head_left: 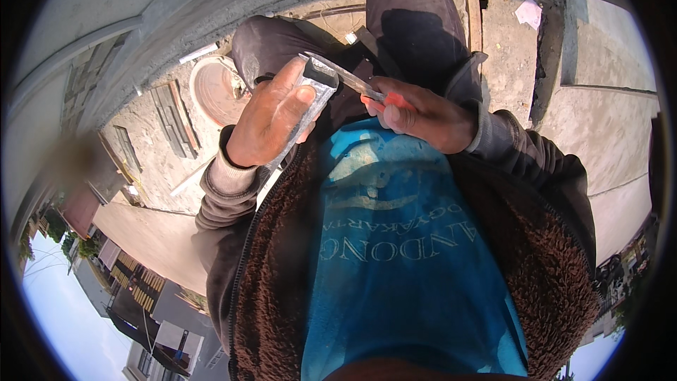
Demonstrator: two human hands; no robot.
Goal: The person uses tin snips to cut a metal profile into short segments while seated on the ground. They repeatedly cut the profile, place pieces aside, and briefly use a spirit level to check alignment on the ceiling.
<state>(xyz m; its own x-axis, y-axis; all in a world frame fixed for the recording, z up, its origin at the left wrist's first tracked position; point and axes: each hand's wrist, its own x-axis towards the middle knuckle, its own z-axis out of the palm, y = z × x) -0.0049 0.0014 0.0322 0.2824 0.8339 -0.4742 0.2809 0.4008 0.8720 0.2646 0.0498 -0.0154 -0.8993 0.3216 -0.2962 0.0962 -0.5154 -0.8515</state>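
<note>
My left hand [271, 116] is wrapped round a silver metal channel [322, 77], a hollow profile whose open end points up and away from me. The thumb presses on its near face, and the lower length runs down past my wrist beside the jacket. In my right hand [430, 116] is a pair of tin snips [360, 85] with red-orange handles, fingers closed round them. The blades reach left to the far rim of the channel's open end and seem to touch it. Whether they bite into the metal, I cannot tell.
My bent knees [412, 21] lie just beyond the hands. A round basin [201, 88] stands on the dusty floor at left, with wooden boards [175, 118] beside it. A crumpled pale paper [527, 13] lies at far right near a dark gap [543, 63] along the concrete.
</note>
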